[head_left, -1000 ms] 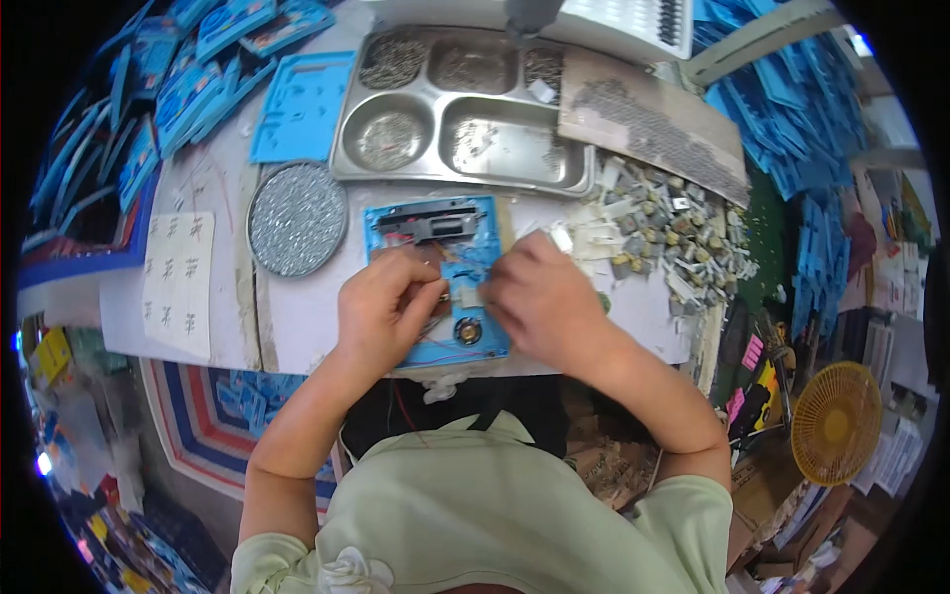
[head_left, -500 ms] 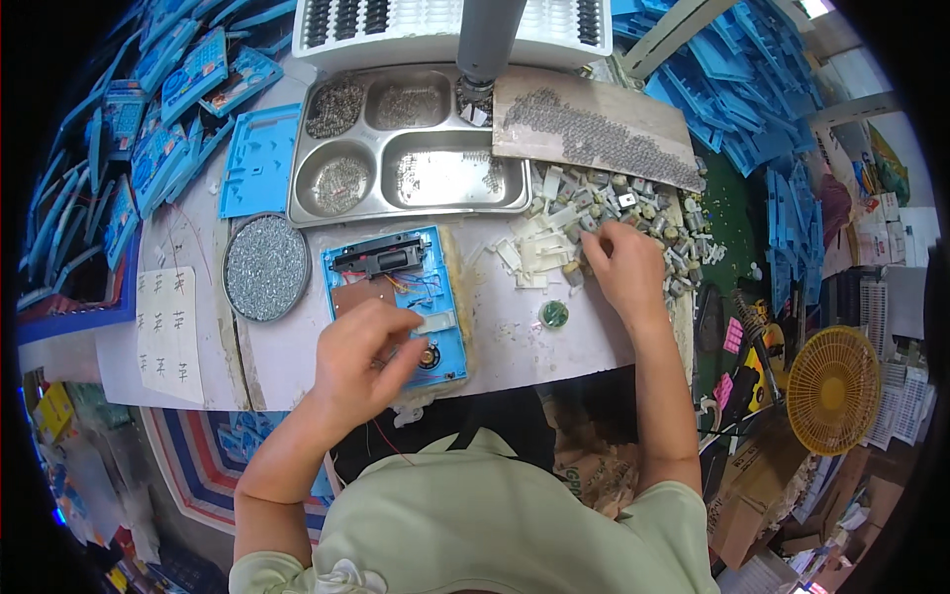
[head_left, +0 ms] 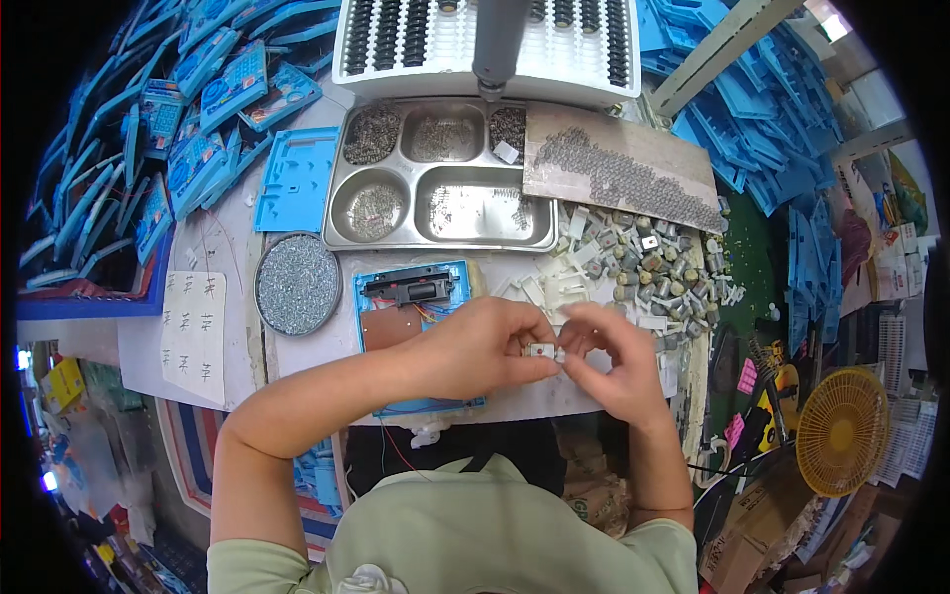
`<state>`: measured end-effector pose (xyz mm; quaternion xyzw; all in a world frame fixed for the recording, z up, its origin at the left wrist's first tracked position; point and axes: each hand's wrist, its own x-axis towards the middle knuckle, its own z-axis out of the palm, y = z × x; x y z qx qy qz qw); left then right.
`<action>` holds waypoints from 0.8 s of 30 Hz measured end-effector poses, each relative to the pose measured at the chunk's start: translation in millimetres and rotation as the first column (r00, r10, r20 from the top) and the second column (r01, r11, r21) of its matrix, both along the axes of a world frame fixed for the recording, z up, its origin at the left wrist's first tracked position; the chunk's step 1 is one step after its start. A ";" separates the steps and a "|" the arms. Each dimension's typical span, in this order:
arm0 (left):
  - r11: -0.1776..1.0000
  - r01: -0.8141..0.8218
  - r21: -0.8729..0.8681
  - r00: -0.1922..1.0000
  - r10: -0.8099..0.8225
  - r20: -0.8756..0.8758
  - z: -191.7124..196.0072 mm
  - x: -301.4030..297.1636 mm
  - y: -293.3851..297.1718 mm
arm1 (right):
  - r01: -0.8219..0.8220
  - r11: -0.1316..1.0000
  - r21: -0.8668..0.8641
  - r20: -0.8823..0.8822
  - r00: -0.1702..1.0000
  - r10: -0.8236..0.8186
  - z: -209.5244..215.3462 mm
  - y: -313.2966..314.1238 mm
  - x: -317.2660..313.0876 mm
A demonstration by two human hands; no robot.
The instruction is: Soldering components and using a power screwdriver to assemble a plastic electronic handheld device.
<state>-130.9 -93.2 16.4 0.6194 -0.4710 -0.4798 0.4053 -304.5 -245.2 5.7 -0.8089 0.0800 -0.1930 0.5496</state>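
Note:
Both hands meet over the near part of the table, right of a blue plastic case. My left hand (head_left: pixel 485 342) pinches a small metal motor (head_left: pixel 539 349) between thumb and fingers. Close against it, my right hand (head_left: pixel 621 368) is closed with thumb and fingertips at the motor's right end, on a tiny whitish piece (head_left: pixel 560 355). The opened blue case (head_left: pixel 460 279) lies partly under my left forearm, showing a black holder (head_left: pixel 408 287), a brown board (head_left: pixel 390 329) and wires. Behind my hands lies a heap of small motors (head_left: pixel 661 265) with white plastic parts (head_left: pixel 566 287).
A steel compartment tray (head_left: pixel 485 242) holds small metal parts. Left of it are a round dish of screws (head_left: pixel 298 284) and a blue cover (head_left: pixel 296 178). A board with springs (head_left: pixel 623 163) slants over the motor heap. Blue cases (head_left: pixel 233 89) pile up left; a grey post (head_left: pixel 500 45) stands behind.
My right hand has come from the motor heap toward me and left. My left hand has moved right, off the blue case, and both now meet at a small motor. The view has shifted slightly.

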 end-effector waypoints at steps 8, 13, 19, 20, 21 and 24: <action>0.963 0.254 -0.094 0.940 -0.223 0.259 6.7 9.8 -38.3 | -0.007 0.897 -0.441 0.071 0.997 0.043 9.7 -11.1 -13.7; 0.879 0.475 0.041 0.879 -0.476 0.025 6.3 22.4 -83.8 | 0.144 0.989 -0.012 -0.036 0.989 -0.145 -1.7 -15.5 -36.7; 0.984 -0.094 -0.151 0.878 0.153 0.453 -42.9 75.6 -149.7 | 0.277 0.712 0.645 -0.094 0.954 -0.286 -43.3 -24.9 -51.8; 0.966 -0.099 -0.237 0.823 0.213 0.526 -51.9 78.0 -154.2 | 0.269 0.653 0.708 -0.099 0.954 -0.284 -48.0 -24.8 -54.2; 0.942 -0.089 -0.323 0.762 0.273 0.587 -52.1 75.5 -158.8 | 0.264 0.589 0.764 -0.106 0.951 -0.289 -51.6 -25.5 -57.8; 0.948 -0.078 -0.307 0.677 0.277 0.682 -54.2 63.9 -164.2 | 0.279 0.503 0.818 -0.122 0.939 -0.323 -58.7 -26.0 -70.3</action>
